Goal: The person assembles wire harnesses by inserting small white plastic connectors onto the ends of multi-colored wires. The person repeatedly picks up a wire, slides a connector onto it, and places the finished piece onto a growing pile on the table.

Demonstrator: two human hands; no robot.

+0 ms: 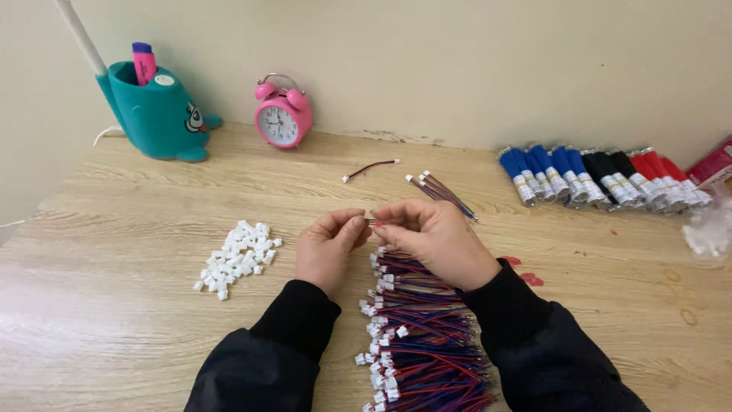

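1. The left hand point(328, 246) and right hand point(431, 236) meet fingertip to fingertip just above the far end of the wire pile point(423, 336), both sleeves black.
2. Between the fingertips sits a thin red wire end point(371, 222) — each hand pinches it, fingers curled in; what else they hold is too small to tell.
3. The wire pile is a long heap of red and blue leads with white plugs on their left ends, lying between the forearms.
4. Left of the pile lies a heap of small white connector housings point(238, 258).
5. Beyond the pile, a few loose wires point(441, 191) lie on the wooden table point(114, 320) — apart from the hands.
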